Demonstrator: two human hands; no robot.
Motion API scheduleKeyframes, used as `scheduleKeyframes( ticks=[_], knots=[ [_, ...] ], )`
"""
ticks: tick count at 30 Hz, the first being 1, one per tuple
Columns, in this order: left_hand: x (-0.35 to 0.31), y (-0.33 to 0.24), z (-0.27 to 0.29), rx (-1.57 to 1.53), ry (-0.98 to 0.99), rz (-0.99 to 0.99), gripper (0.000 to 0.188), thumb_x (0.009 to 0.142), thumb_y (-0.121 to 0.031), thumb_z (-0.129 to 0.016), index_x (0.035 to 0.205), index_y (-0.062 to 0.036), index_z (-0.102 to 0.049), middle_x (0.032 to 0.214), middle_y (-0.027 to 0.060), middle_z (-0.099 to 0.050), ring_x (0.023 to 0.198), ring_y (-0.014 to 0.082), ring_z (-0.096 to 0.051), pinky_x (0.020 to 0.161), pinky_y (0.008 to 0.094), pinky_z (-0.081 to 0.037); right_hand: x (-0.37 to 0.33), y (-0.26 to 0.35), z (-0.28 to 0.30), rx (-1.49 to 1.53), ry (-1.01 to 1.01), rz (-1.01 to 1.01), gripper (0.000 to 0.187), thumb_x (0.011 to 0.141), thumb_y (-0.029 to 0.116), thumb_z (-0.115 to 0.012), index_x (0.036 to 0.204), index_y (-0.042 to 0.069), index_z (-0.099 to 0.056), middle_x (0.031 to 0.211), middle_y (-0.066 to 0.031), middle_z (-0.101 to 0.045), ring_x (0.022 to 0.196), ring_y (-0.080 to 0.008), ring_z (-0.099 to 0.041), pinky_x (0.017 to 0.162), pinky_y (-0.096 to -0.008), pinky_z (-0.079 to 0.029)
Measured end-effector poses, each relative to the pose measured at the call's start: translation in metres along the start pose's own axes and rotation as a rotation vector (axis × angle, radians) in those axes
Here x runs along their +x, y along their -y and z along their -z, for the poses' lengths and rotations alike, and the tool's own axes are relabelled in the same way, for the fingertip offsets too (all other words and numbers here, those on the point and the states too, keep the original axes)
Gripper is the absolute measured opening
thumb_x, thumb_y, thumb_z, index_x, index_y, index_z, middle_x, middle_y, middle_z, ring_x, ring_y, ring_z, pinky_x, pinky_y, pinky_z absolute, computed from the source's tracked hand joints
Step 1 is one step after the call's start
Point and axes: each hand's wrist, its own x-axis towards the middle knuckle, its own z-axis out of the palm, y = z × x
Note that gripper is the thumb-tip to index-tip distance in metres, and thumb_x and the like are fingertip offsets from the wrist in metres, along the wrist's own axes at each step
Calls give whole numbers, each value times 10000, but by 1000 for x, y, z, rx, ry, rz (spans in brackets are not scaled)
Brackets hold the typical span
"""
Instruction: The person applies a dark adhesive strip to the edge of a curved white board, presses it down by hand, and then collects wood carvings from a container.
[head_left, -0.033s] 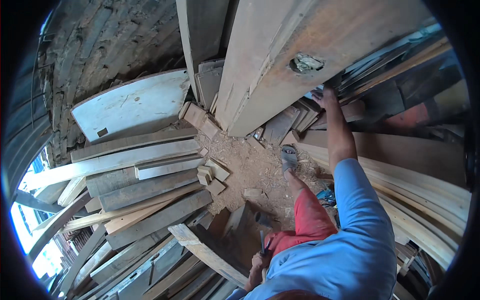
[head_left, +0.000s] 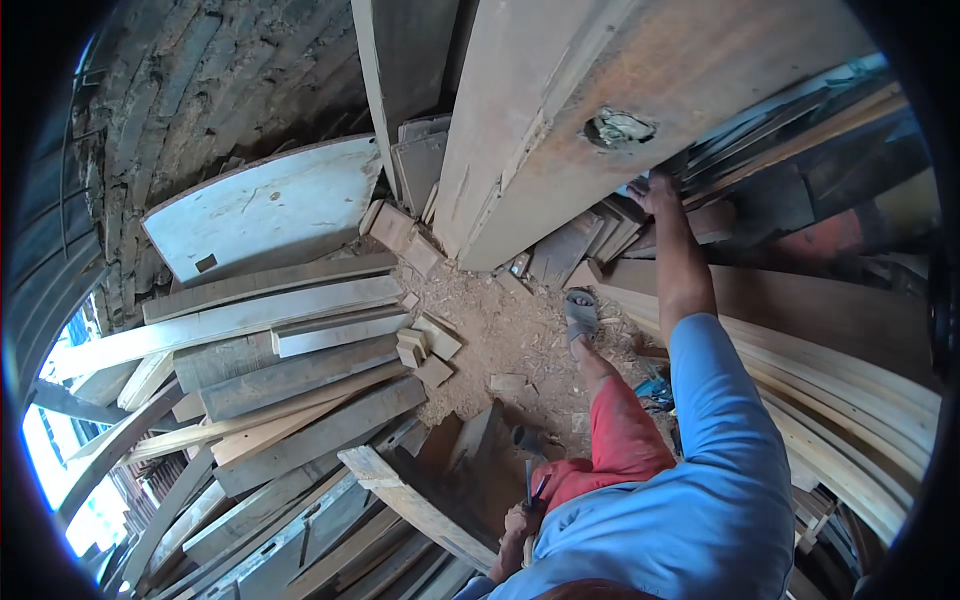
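Observation:
My left hand [head_left: 518, 521], low in the picture beside the red shorts, is closed round a thin dark tool [head_left: 529, 482]. Two narrow dark ends stick up from the fist; its kind is too small to tell. My right arm is stretched far forward. At its end my right hand [head_left: 656, 192], fingers bent, is in the shadowed gap between a large leaning wooden slab [head_left: 590, 110] and a stack of long boards [head_left: 790, 140]. Whatever its fingers grip is hidden. Just below that hand, short wood pieces [head_left: 618, 232] lean together.
Several planks [head_left: 310, 380] fan out at the left, near small wood blocks [head_left: 412, 346]. A white panel [head_left: 270, 210] leans against the rough wall [head_left: 200, 90]. Long boards [head_left: 830, 400] lie along the right. Wood shavings [head_left: 480, 340] cover the floor around my sandalled foot [head_left: 581, 312].
My right hand has shifted very slightly and its fingers look more bent. The view has moved a touch. My left hand keeps the same hold on the thin dark tool.

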Motion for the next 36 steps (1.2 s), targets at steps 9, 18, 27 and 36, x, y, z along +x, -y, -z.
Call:
scheduleKeyframes(
  ticks=[9,18,27,36],
  knots=[
    [-11,-1,36,-106,-74,-40,459,903,-584,-532,1038,-202,-747,949,87,-749,979,282,-707,839,433,-552,-25,-49,31,225,74,93,282,1043,221,-400,1267,74,-488,1168,-143,-625,1076,-356,-638,995,-529,-499],
    [29,26,39,-277,-185,-415,380,908,-467,-577,1011,-143,-746,810,51,-747,851,228,-732,733,379,-568,-163,-89,119,122,75,213,225,1023,150,-441,1193,6,-471,1017,-186,-672,818,-319,-714,742,-448,-619],
    [10,88,36,-287,-357,-677,268,901,-333,-586,966,-76,-621,829,215,-680,801,440,-650,683,539,-499,-345,-227,199,-563,172,317,328,975,199,-549,1183,-47,-492,884,-180,-682,640,-261,-706,559,-374,-607],
    [-40,299,-44,-822,-673,-404,362,888,-344,-640,1080,-38,-653,990,244,-699,985,417,-666,822,507,-509,-588,-411,213,-1160,778,277,257,914,103,-532,1059,-101,-590,817,-201,-689,568,-258,-692,421,-336,-590]
  ],
)
